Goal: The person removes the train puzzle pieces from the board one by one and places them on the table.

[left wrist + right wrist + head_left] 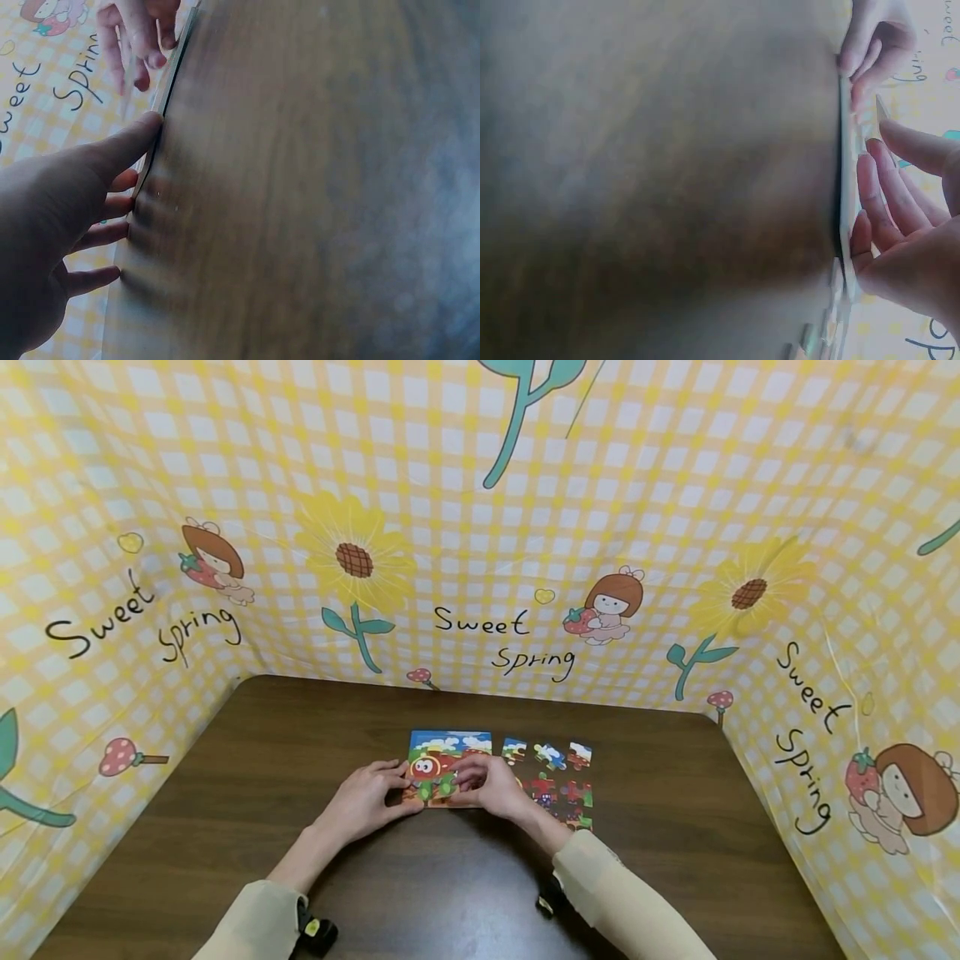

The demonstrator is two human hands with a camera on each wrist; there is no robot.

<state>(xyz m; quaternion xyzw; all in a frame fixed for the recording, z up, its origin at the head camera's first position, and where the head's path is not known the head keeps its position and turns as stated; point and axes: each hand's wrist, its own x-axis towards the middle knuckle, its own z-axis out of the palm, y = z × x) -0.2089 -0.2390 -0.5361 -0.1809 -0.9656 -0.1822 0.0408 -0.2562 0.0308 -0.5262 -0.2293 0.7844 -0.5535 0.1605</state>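
Observation:
A colourful picture puzzle board (450, 743) lies flat on the table, showing a red cartoon figure with big eyes. At its left side is my left hand (367, 797), thumb against the front edge near the corner and the other fingers spread along the left side. In the left wrist view those fingers (94, 236) look fairly straight. Over the board's right part, my right hand (489, 785) pinches a thin puzzle piece (883, 109) between thumb and fingertips. The piece appears nearly edge-on and tilted in the right wrist view, its picture hidden.
Several loose puzzle pieces (550, 756) lie in rough rows right of the board, some partly behind the right wrist. The brown wooden table (300, 727) is enclosed at the back and sides by a yellow checked cloth (480, 543). Black wrist cameras (318, 935) hang under both sleeves.

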